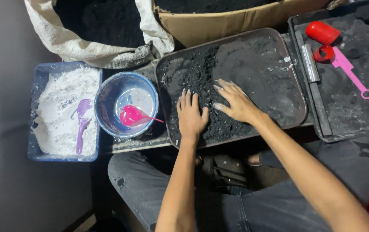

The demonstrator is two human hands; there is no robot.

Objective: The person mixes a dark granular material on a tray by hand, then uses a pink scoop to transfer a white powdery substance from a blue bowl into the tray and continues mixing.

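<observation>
Left hand (191, 116) and right hand (235, 102) flat, fingers spread, gripping nothing, pressing black powder (197, 73) in near tray (298, 92); bowl (107, 92) with pink scoop (134, 116) left, within reach.

Black powder (201, 77) — white powder (60, 111), blue bowl (107, 92), pink scoop (133, 116)

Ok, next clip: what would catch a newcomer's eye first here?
Both bare hands, the left hand and right hand, press flat into black powder on a dark tray at centre. Left of it, a bright pink scoop lies in a blue bowl, beside a blue tub of white powder.
</observation>
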